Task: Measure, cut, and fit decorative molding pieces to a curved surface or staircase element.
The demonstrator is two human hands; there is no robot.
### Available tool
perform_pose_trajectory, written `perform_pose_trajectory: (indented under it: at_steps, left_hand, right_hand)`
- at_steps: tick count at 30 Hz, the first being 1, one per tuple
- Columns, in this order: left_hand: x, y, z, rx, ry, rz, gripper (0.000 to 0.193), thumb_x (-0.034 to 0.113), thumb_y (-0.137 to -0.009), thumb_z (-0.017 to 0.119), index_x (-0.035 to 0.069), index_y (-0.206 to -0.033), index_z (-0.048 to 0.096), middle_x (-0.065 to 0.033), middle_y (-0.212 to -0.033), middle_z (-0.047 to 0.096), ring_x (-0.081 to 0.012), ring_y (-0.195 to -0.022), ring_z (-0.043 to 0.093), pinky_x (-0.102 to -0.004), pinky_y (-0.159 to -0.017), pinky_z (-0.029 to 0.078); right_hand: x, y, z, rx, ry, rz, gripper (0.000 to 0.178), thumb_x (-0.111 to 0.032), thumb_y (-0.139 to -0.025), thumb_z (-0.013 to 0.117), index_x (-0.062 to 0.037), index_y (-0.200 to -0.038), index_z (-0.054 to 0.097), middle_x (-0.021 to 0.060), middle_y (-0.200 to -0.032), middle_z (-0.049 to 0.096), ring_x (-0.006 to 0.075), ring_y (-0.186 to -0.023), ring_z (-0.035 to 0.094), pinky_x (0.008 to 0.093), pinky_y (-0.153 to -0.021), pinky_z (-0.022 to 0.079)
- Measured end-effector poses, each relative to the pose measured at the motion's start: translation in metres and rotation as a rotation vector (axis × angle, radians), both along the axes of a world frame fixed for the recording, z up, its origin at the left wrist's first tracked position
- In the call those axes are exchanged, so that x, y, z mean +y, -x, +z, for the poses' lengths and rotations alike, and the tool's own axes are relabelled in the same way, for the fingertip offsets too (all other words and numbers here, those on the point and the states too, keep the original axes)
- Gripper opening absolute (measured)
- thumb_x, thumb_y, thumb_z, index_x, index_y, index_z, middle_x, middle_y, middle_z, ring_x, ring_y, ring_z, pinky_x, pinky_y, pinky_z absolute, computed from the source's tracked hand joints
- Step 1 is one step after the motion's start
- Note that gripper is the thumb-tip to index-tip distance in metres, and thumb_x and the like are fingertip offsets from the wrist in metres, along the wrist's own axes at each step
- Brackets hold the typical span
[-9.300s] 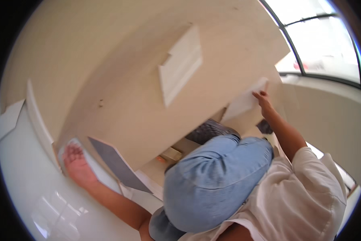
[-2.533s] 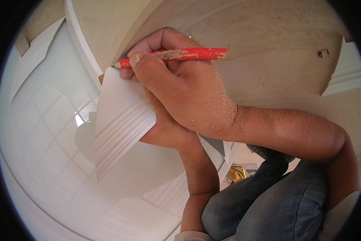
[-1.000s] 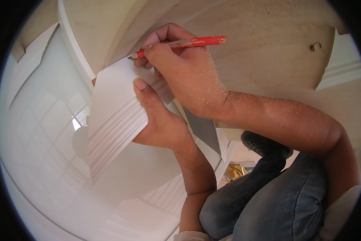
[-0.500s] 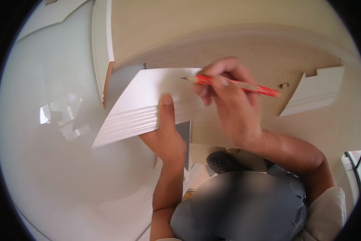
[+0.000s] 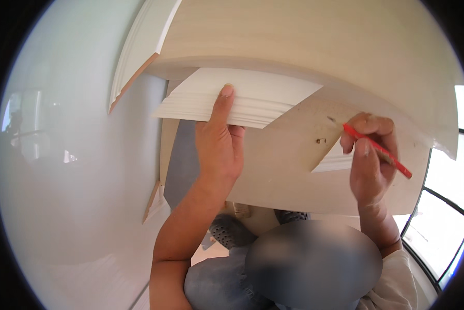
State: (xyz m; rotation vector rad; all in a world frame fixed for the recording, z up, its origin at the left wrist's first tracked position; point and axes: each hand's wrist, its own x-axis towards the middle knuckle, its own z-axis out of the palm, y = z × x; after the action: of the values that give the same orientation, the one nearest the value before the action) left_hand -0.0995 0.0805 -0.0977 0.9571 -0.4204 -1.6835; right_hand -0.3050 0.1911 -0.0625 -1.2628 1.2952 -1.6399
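My left hand (image 5: pixel 219 155) grips a short white moulding piece (image 5: pixel 265 93) from its near edge, thumb lying on top over the grooves. Both ends of the piece are cut at a slant. Off to the right, my right hand (image 5: pixel 369 165) holds a red pencil (image 5: pixel 353 132) between thumb and fingers, its sharpened tip pointing up-left. The tip is apart from the moulding. Below and partly behind the right hand, a second white moulding offcut (image 5: pixel 331 161) lies on the beige surface.
A longer white moulding (image 5: pixel 141 46) with a bare brown cut end runs along the glossy pale surface (image 5: pixel 77 206) at left. Another brown cut edge (image 5: pixel 151 204) shows lower down. A tiny dark bit (image 5: pixel 321 140) lies by the offcut. Dark-barred bright panes (image 5: pixel 441 219) stand at right.
The pencil and my right hand have moved off the moulding to the right and down. My left hand has lifted the piece farther away, and its right slanted end now shows. The view has shifted.
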Motion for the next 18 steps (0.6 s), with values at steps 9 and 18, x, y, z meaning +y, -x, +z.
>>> perform_pose_trajectory:
  at_steps: [9,18]
  left_hand:
    - [-0.006,-0.001,-0.001,0.099,0.009,0.051,0.042,0.009,-0.094,0.077,0.003,-0.130,0.057,-0.0043,-0.125,0.064,-0.0134,-0.120,0.060,-0.0298,-0.105,0.051]
    - [-0.004,-0.002,0.001,0.151,0.021,-0.050,0.046,0.007,-0.094,0.075,0.001,-0.134,0.055,-0.0057,-0.132,0.062,-0.0145,-0.125,0.059,-0.0294,-0.107,0.049]
  right_hand:
    - [-0.104,-0.021,0.058,0.671,0.033,0.251,0.016,-0.004,-0.092,0.068,0.0016,-0.107,0.070,0.0087,-0.095,0.071,0.0140,-0.083,0.062,0.0288,-0.076,0.051]
    - [-0.142,-0.050,0.031,0.968,0.241,0.272,0.012,-0.008,-0.083,0.076,-0.0066,-0.095,0.073,0.0060,-0.082,0.071,0.0256,-0.078,0.065,0.0382,-0.069,0.055]
